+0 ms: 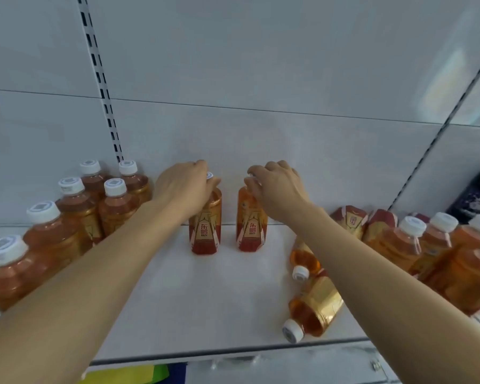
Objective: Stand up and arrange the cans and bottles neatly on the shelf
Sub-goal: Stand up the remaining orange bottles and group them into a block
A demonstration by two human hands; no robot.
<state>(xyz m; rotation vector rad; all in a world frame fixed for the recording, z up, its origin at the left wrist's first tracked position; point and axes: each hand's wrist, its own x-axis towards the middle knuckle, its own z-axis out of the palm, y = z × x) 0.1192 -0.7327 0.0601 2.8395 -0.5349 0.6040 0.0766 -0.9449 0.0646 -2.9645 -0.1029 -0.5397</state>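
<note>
- Your left hand [185, 187] grips one upright bottle [205, 225] by its top; your right hand [277, 189] grips another upright bottle [250, 225] on the shelf [205, 300].
- Fallen bottles [313, 309] lie just right, necks toward you, nearer your right hand.

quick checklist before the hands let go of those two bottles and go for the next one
1. Left hand grips the top of the left middle bottle: ok.
2. Right hand grips the top of the right middle bottle: ok.
3. Both held bottles upright on the shelf: ok.
4. Held bottles lined up with the standing group on the left: not ok, a gap remains.
5. Fallen bottles picked up: not ok, one lies near the front edge, another behind it.
6. Bottles at the right all upright: cannot tell, blurred.
</note>
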